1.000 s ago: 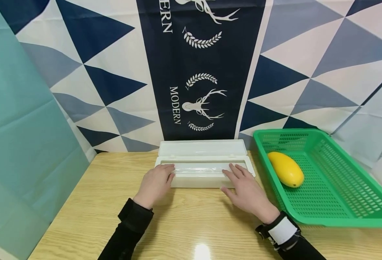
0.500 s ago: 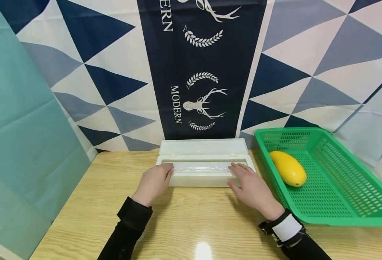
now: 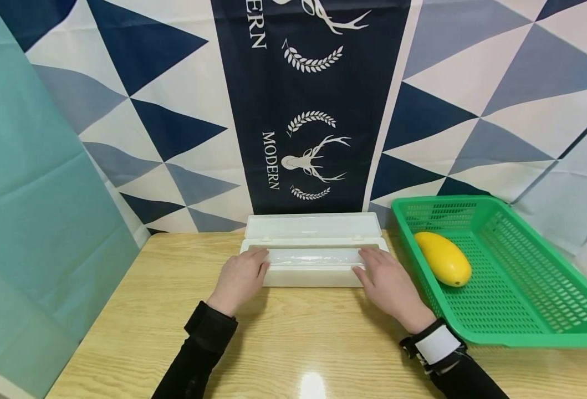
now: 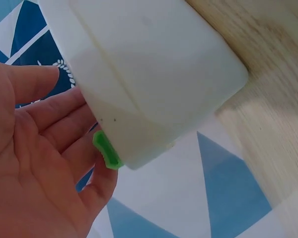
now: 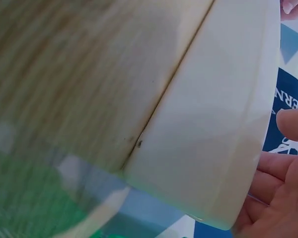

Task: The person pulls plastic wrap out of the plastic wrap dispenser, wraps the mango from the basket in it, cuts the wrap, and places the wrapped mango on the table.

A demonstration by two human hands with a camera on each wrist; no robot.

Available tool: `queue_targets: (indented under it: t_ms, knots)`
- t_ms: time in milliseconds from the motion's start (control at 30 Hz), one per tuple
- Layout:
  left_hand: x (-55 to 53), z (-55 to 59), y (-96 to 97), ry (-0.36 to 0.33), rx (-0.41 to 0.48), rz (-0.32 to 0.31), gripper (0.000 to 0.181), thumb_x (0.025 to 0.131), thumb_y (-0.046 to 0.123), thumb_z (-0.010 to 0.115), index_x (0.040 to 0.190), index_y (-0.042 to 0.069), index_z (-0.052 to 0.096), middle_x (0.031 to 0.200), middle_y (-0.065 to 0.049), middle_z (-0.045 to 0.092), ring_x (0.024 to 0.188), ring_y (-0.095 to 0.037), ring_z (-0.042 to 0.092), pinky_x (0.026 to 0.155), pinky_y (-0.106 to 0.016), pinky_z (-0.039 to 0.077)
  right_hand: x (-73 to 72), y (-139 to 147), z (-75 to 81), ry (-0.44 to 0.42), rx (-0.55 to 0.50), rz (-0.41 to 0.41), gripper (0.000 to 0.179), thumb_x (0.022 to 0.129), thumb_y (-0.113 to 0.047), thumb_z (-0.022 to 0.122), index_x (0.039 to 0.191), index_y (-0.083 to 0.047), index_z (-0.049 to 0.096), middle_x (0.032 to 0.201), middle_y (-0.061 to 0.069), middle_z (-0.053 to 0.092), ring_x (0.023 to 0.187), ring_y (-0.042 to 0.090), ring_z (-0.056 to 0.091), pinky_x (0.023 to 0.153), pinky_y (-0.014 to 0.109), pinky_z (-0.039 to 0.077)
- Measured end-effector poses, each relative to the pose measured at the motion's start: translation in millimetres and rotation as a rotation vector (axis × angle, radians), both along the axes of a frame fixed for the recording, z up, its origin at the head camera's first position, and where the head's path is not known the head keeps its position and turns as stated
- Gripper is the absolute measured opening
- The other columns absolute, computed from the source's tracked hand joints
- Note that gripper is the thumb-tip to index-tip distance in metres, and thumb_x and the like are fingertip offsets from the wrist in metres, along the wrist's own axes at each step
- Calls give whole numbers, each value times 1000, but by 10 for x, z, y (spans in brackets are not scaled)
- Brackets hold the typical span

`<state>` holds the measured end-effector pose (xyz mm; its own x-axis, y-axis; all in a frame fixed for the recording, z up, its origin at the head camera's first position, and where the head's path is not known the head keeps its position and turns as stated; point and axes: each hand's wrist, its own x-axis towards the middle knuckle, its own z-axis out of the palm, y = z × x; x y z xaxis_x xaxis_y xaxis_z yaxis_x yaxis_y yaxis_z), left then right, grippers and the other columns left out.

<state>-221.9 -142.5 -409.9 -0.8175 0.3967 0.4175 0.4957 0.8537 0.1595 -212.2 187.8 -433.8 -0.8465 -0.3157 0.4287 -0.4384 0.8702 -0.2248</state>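
A white cling film dispenser [image 3: 308,278] stands at the back of the table with its lid [image 3: 313,225] raised. Clear film [image 3: 313,256] lies along its opening. My left hand [image 3: 237,280] rests over the left end, fingers touching the top edge and thumb held apart. A small green piece [image 4: 107,150] shows at the box edge beside those fingers in the left wrist view. My right hand [image 3: 388,280] rests on the right end, its fingertips at the film and its thumb near the front edge. The fingertips of both hands are partly hidden behind the box in the wrist views.
A green plastic basket [image 3: 522,339] stands at the right, close to my right wrist. Inside it lies a yellow mango-like fruit [image 3: 443,259]. A patterned cloth [image 3: 183,111] hangs right behind the dispenser. Wooden tabletop [image 3: 293,332] lies in front of it.
My right hand has slid right along the film to the dispenser's right end, its spread fingers drawing together. My left hand has stayed nearly in place.
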Motion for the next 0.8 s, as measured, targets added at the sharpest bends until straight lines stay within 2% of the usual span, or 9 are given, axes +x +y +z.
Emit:
queue_targets:
  t_ms: [233, 367, 533, 667, 800]
  knots:
    - [-51, -33, 32, -19, -1, 22, 33, 102, 17, 58, 130, 1, 63, 124, -15, 66, 111, -32, 64, 87, -52, 50, -48, -25, 79, -25, -30, -28, 43, 103, -25, 55, 129, 9, 61, 133, 24, 59, 125, 44, 50, 101, 61, 40]
    - [-83, -51, 17, -6, 10, 15, 30, 102, 16, 59, 127, 3, 66, 125, -15, 66, 114, -31, 62, 88, -52, 51, -79, -38, 105, -45, -52, -58, 40, 103, -23, 56, 127, 8, 63, 130, 22, 62, 122, 44, 52, 97, 62, 42]
    - [-103, -57, -30, 21, -3, 12, 25, 100, 17, 62, 122, 8, 71, 126, -10, 66, 117, -30, 59, 88, -51, 51, -137, -59, 115, -44, -95, -54, 33, 101, -18, 57, 120, 7, 69, 125, 21, 65, 118, 44, 55, 97, 59, 45]
    - [-98, -59, -27, 38, -31, 11, 22, 99, 18, 65, 116, 8, 74, 123, -9, 68, 113, -31, 60, 86, -49, 52, -178, -62, 125, -30, -109, -46, 27, 99, -12, 59, 112, 8, 72, 118, 21, 67, 113, 43, 58, 95, 56, 47]
    - [-101, -33, -13, 47, -50, 6, 20, 99, 17, 65, 113, 9, 75, 117, -11, 65, 103, -31, 61, 78, -44, 53, -190, -19, 154, 2, -110, -23, 22, 97, -6, 61, 106, 9, 73, 108, 22, 63, 103, 42, 56, 89, 50, 47]
